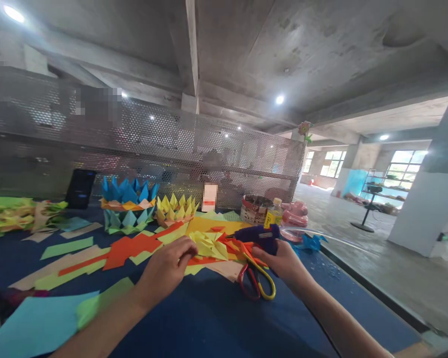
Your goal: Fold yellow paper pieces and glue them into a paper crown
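Observation:
My right hand [285, 261] is wrapped round a dark blue hot glue gun [259, 235], whose nozzle points left. Its cord hangs below my wrist. My left hand [171, 263] is closed, its fingertips pinched at the left edge of a yellow folded paper flower [209, 245]. The nozzle is close to the flower's right side; I cannot tell whether they touch. Orange folded paper [242, 245] lies beneath the gun. Scissors with red and yellow handles [268, 288] lie between my hands, their blades partly hidden by paper.
Loose paper sheets [33, 323] and orange pieces [129, 250] spread over the blue tabletop [194, 318] at left. Paper crowns [130, 204], a phone [81, 189], a basket [254, 209] and a small bottle [275, 213] stand behind, before a perforated metal panel [239, 149]. Blue scraps [313, 242] lie right.

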The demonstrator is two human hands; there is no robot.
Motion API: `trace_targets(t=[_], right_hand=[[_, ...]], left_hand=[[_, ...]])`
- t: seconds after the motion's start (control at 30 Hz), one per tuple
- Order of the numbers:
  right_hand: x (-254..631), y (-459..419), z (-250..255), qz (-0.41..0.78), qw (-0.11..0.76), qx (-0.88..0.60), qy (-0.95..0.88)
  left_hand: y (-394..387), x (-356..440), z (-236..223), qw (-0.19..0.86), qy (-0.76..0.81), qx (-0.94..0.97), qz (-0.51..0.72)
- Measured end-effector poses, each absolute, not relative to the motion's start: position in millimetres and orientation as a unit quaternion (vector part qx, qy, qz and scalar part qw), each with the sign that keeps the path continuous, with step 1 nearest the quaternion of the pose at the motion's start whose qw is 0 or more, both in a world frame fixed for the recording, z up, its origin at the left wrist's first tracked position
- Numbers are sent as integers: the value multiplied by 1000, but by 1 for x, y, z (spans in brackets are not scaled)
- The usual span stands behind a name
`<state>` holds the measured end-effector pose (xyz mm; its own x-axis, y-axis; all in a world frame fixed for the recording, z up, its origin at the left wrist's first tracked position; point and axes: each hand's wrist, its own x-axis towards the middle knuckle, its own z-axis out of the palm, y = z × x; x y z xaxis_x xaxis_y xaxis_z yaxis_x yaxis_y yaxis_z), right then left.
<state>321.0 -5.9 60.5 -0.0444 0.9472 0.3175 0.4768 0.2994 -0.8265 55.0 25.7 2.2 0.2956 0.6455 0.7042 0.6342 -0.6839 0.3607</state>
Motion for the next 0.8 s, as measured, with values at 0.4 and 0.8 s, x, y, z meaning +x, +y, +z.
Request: trace_targets(t=[0.4, 0.8], right_hand=[[303, 11, 22, 272, 452, -484, -698], [305, 2, 14, 170, 382, -519, -746]], left_hand=[[30, 52, -1, -64, 405, 800, 438], [22, 60, -6, -80, 382, 823, 413]])
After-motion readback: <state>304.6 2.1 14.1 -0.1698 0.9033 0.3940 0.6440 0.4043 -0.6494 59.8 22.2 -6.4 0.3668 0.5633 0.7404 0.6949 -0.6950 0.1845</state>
